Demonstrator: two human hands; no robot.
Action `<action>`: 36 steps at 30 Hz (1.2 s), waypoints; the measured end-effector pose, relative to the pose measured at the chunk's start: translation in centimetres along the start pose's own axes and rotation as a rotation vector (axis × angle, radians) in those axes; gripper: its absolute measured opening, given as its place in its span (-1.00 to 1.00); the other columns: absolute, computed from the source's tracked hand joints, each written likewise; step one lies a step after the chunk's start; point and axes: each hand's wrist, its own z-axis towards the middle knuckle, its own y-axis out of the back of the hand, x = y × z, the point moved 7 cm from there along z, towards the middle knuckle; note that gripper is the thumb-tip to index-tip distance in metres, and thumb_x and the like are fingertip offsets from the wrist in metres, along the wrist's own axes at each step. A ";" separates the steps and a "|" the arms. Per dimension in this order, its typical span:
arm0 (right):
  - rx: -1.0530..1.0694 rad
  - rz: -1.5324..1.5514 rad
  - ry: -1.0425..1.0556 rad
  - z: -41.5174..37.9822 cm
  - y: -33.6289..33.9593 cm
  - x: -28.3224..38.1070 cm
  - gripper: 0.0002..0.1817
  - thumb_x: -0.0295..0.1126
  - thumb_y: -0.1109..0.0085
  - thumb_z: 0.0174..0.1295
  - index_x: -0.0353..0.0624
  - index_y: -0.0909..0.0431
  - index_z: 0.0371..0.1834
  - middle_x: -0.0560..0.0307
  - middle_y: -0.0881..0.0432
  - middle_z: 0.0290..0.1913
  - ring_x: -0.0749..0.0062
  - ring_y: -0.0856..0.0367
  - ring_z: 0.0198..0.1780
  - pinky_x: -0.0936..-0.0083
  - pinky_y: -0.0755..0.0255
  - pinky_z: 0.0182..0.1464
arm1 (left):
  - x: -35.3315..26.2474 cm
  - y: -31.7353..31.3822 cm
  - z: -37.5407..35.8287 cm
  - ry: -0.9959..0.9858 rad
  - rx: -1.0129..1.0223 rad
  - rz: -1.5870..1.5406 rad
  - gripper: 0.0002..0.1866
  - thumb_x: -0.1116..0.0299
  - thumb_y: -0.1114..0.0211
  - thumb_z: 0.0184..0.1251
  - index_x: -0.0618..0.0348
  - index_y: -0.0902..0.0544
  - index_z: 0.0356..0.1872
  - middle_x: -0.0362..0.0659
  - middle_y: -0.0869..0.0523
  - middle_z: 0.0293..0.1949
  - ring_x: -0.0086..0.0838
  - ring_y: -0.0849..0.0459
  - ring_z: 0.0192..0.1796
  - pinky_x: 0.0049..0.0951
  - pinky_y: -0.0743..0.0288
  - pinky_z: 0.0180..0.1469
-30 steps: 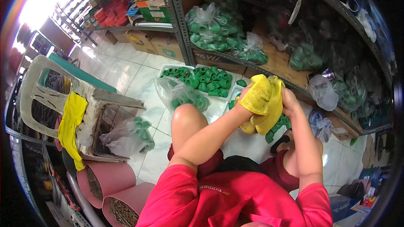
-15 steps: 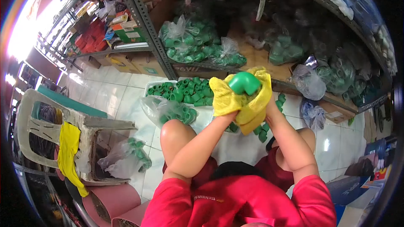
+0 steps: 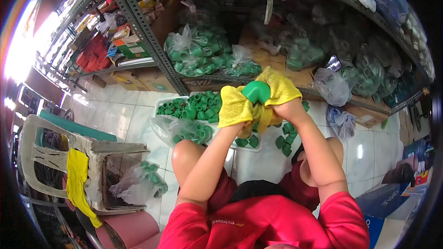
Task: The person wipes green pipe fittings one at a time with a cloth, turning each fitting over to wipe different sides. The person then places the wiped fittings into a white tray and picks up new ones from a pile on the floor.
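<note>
A glossy green pipe elbow (image 3: 256,92) is held up in front of me, between my two hands. A yellow cloth (image 3: 282,87) wraps round it from both sides and hangs below. My left hand (image 3: 236,107) is under the cloth at the elbow's left side, its fingers hidden but closed round the fitting. On the other side my right hand (image 3: 290,110) grips the cloth against the elbow, only its back showing. Beneath them, a white tray (image 3: 159,106) holds many green fittings (image 3: 198,106), and loose green fittings (image 3: 287,139) lie on the floor.
A clear bag of green fittings (image 3: 184,131) lies against the tray. Left stands a worn plastic chair (image 3: 92,143) with a yellow cloth (image 3: 77,175) over it. Metal shelving (image 3: 143,32) with bagged fittings (image 3: 198,48) spans the front. Blue boxes (image 3: 380,200) sit at right.
The elbow has turned, its bend now facing up, and moved slightly left with both hands. The cloth on the right has spread upward. My head view has shifted a little.
</note>
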 end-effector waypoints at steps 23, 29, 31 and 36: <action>0.347 1.022 -0.916 -3.4 -3.1 -7.0 -0.60 -0.20 -0.01 0.21 -0.09 -0.37 0.08 0.25 -0.50 -0.02 0.49 -0.47 -0.04 0.50 -0.37 -0.03 | -6.1 4.1 -0.6 -0.722 -0.065 0.336 -0.49 0.13 -0.30 -0.23 0.04 -0.56 -0.12 -0.10 -0.53 -0.33 -0.18 -0.45 -0.27 -0.23 -0.20 -0.24; 0.503 1.178 -1.035 -7.1 -8.6 -9.2 -0.71 -0.21 -0.03 0.19 -0.18 -0.49 -0.17 0.21 -0.58 -0.26 0.54 -0.55 -0.33 0.61 -0.43 -0.35 | -3.8 2.2 -0.5 -0.541 -0.019 0.318 -0.72 0.30 -0.25 -0.24 0.02 -0.56 -0.37 -0.14 -0.54 -0.34 -0.17 -0.42 -0.25 -0.30 -0.21 -0.17; 0.395 1.375 -1.005 -4.6 -6.8 -3.7 -0.75 -0.25 -0.04 0.20 -0.19 -0.48 -0.19 0.28 -0.55 -0.33 0.61 -0.50 -0.42 0.67 -0.36 -0.45 | -2.8 2.4 0.1 -0.571 -0.156 0.228 -0.75 0.31 -0.26 -0.34 0.07 -0.54 -0.49 -0.10 -0.53 -0.45 -0.09 -0.40 -0.37 -0.23 -0.20 -0.25; 0.566 0.892 -0.648 -4.7 -6.1 -5.3 -0.74 -0.27 -0.04 0.16 -0.18 -0.51 -0.17 0.22 -0.57 -0.30 0.57 -0.48 -0.39 0.58 -0.40 -0.35 | -1.6 1.6 0.0 -0.506 0.032 0.203 -0.71 0.34 -0.27 -0.34 0.14 -0.52 -0.44 0.00 -0.51 -0.46 -0.01 -0.42 -0.33 -0.17 -0.26 -0.25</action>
